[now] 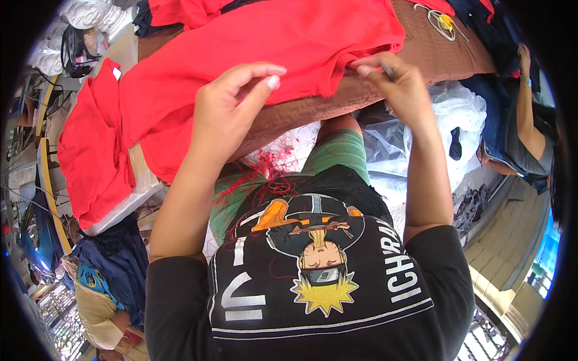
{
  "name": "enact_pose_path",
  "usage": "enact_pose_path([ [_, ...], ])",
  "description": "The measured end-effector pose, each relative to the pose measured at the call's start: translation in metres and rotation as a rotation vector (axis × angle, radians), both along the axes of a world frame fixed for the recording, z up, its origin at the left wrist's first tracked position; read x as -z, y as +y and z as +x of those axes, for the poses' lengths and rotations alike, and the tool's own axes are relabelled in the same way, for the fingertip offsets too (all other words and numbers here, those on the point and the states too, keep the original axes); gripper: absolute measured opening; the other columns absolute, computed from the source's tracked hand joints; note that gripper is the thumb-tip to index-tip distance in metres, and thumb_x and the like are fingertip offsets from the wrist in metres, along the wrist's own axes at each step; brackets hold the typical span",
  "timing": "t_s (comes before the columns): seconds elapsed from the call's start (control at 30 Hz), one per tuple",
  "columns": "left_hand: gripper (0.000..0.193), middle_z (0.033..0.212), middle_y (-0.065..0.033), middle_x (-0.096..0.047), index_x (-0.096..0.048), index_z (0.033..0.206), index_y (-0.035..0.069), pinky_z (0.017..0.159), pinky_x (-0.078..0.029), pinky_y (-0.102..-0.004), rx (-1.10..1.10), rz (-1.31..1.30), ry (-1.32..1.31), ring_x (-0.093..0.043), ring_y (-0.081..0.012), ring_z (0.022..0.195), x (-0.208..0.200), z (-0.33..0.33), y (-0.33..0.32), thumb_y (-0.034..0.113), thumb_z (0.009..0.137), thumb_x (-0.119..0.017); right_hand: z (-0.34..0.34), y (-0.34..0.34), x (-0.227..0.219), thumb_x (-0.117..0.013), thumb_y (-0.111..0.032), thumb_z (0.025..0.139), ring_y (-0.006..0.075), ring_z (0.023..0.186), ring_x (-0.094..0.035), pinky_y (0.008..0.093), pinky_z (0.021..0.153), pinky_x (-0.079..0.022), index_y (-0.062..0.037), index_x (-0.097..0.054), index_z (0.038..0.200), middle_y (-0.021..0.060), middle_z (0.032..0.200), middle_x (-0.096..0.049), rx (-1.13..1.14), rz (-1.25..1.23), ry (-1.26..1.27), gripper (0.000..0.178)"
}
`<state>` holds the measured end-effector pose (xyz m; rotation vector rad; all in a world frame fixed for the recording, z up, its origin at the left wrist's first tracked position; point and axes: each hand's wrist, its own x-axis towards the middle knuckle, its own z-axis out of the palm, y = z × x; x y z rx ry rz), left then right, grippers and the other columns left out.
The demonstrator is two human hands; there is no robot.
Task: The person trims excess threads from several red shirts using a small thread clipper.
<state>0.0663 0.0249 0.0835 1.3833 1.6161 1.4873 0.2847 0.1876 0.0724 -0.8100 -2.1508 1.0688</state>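
Observation:
A red garment (pixel 253 45) lies spread over the brown cloth-covered table in front of me. My left hand (pixel 232 99) hovers over its near edge, thumb and index finger curved with a gap between their tips and nothing visible in them. At the garment's right end, beside a folded red edge, my right hand (pixel 400 87) is closed around a small dark metal tool (pixel 388 71), mostly hidden by the fingers. Its thumb and forefinger tips come close to the red fabric; whether they pinch it I cannot tell. Loose red threads (pixel 268 168) lie across my lap.
Another red piece (pixel 96 150) hangs at the table's left end. A white cord with a yellow part (pixel 444 24) lies on the brown cover (pixel 415 57). Clear plastic bags (pixel 448 114) sit below right. A co-worker's arm (pixel 527 111) shows at far right; dark clothes (pixel 114 265) lie lower left.

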Motion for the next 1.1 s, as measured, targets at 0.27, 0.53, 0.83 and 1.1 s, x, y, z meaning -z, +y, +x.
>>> enact_pose_path([
  [0.27, 0.023, 0.096, -0.0112, -0.066, -0.068, 0.098, 0.003, 0.077, -0.051, -0.0314, -0.054, -0.109, 0.522, -0.064, -0.0236, 0.086, 0.058, 0.026, 0.04, 0.016, 0.08, -0.072, -0.018, -0.039, 0.035, -0.074, -0.018, 0.08, 0.0192, 0.071, -0.06, 0.0303, 0.067, -0.047, -0.0006, -0.068, 0.09, 0.0106, 0.081, -0.065, -0.002, 0.019, -0.211, 0.021],
  [0.53, 0.009, 0.1, -0.0096, -0.069, -0.068, 0.082, -0.003, 0.078, -0.05, -0.0274, 0.44, -0.247, 0.178, -0.063, -0.0152, 0.087, 0.018, -0.002, -0.005, 0.006, 0.08, -0.068, -0.001, -0.051, 0.048, -0.071, -0.015, 0.083, 0.0121, 0.07, -0.059, 0.0268, 0.066, -0.047, -0.0009, -0.069, 0.093, 0.0061, 0.08, -0.067, 0.085, -0.129, -0.1, 0.017],
  [0.83, 0.019, 0.107, -0.0094, -0.066, -0.069, 0.098, -0.001, 0.077, -0.052, -0.0255, 0.161, -0.099, 0.199, -0.064, -0.0136, 0.085, 0.022, 0.023, 0.018, 0.01, 0.082, -0.071, 0.0, -0.052, 0.034, -0.071, -0.013, 0.082, 0.0114, 0.072, -0.061, 0.0257, 0.068, -0.049, -0.0017, -0.069, 0.092, 0.006, 0.081, -0.068, 0.154, -0.21, -0.123, 0.015],
  [1.1, 0.02, 0.102, -0.0088, -0.069, -0.071, 0.098, 0.002, 0.078, -0.052, -0.0267, 0.035, -0.062, 0.354, -0.066, -0.0166, 0.087, 0.058, 0.045, 0.036, 0.01, 0.079, -0.073, 0.007, -0.051, 0.037, -0.07, -0.012, 0.082, 0.0146, 0.075, -0.064, 0.0276, 0.07, -0.05, -0.0025, -0.069, 0.094, 0.0081, 0.086, -0.069, 0.108, -0.102, -0.066, 0.015],
])
